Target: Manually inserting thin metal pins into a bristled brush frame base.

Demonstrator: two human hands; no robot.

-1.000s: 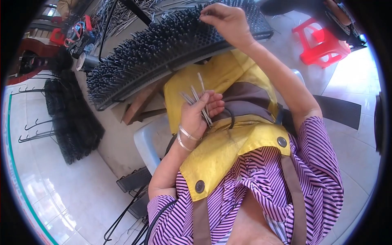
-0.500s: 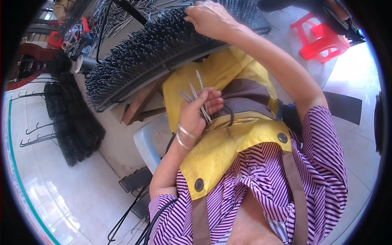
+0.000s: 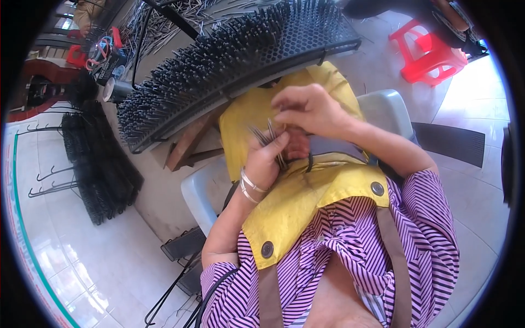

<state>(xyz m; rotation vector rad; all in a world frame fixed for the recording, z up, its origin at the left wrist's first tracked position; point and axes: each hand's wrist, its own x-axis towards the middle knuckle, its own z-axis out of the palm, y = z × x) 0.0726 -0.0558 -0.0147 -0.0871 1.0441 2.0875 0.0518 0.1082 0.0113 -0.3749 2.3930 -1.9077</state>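
Observation:
My left hand (image 3: 264, 158) is closed round a small bunch of thin metal rods (image 3: 272, 132) in front of the yellow apron. The rods' ends stick out past my thumb at differing angles. Just above and to the right of them hovers my right hand (image 3: 317, 113), slightly blurred, with its fingers bent and a gap between thumb and forefinger. Nothing shows in that gap. Beyond both hands lies a long black perforated rack (image 3: 328, 41). Dark rods (image 3: 202, 63) stand packed in its left and middle parts, while bare holes show at its right end.
Loose rods (image 3: 164, 22) lie piled behind the rack. A metal cup (image 3: 115, 89) stands by its left end. Black racks with hooks (image 3: 98, 164) rest on the floor at left. A red plastic stool (image 3: 429, 54) is at far right, near another person's leg. I sit on a pale chair (image 3: 198, 197).
My right hand has come back from the top of the rack, down toward the rods in my left hand. The rack's right part is now uncovered. My left hand has hardly moved.

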